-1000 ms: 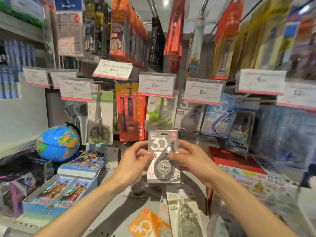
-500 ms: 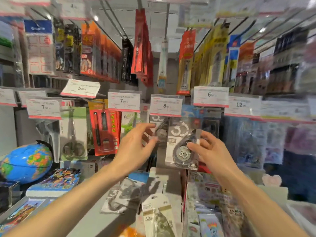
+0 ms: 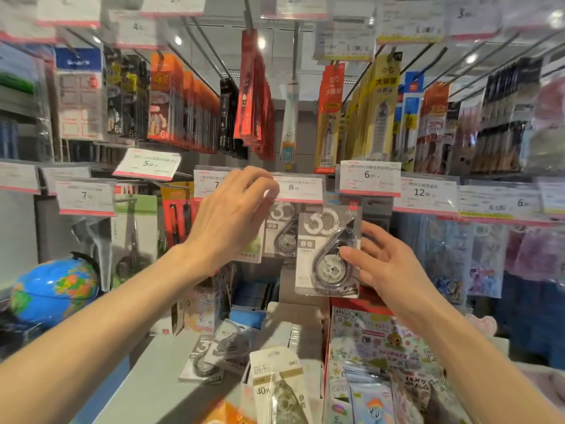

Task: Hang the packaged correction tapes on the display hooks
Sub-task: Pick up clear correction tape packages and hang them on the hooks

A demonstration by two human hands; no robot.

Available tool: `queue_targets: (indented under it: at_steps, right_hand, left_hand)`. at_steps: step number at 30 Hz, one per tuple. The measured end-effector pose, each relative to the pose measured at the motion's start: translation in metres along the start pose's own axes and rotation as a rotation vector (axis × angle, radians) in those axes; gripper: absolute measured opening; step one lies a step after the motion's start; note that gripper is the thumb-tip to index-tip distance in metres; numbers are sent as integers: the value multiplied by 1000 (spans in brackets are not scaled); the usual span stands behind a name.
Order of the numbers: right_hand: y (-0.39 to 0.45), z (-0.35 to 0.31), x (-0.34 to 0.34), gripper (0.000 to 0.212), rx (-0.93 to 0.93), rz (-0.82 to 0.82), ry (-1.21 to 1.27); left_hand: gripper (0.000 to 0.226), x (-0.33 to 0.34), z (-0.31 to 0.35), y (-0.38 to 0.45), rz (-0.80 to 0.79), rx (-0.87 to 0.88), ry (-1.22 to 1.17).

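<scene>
Landmark: the 8.00 price tag (image 3: 298,188).

Nearest, well below the tag: spare correction tape packs (image 3: 214,356) lie flat on the grey shelf (image 3: 146,390), beside a 40 m pack (image 3: 276,384) standing in a box. These are not yet hung.

Mid: the right hand (image 3: 386,264), below and right of the tag, holds the grey correction tape pack (image 3: 328,252) by its right edge. Thumb sits on the front blister, fingers are spread loosely behind; a light, fairly wide pinch rather than a clamp. The pack is upright, its top edge just under the tag.

The left hand (image 3: 227,221) is raised left of the tag, fingertips (image 3: 269,186) at the tag's left end. Whether they pinch or merely touch it I cannot tell; the fingers are gently curved, not closed tight.

Far: an identical hung pack (image 3: 282,231) sits just behind and left of the held one, under the same tag.

Judgement on step: lifting the tag to expose the hook tip. The hook itself is not visible. Best to tip the tag fully clear, keep the pack square, line its hang hole up with the hook tip, then slide it straight back against the hung pack. A firmer hold near the pack's top would steady the hole.
</scene>
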State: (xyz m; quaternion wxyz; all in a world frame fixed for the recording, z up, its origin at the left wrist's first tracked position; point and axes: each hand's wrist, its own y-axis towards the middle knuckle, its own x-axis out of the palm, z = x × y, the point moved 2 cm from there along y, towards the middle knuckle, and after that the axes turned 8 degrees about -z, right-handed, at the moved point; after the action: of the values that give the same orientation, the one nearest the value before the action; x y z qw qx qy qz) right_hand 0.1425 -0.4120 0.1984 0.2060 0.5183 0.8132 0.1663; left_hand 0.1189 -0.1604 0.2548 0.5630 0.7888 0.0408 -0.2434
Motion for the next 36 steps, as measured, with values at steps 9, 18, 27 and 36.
queue_targets:
  at_steps: [9,18,27,36]
  right_hand:
    - [23,5,10,25,62,51,-69]
    - [57,9,26,64,32,76,-44]
    - [67,13,31,59,5,120,-48]
    - [74,31,38,43,77,202,-80]
  left_hand:
    - [22,-13,-14,7,5,-48,-214]
    - [23,-15,-16,7,-11,-36,-207]
    - [26,-13,-15,2,-6,-18,-217]
    - [20,19,-9,-44,-36,-269,-387]
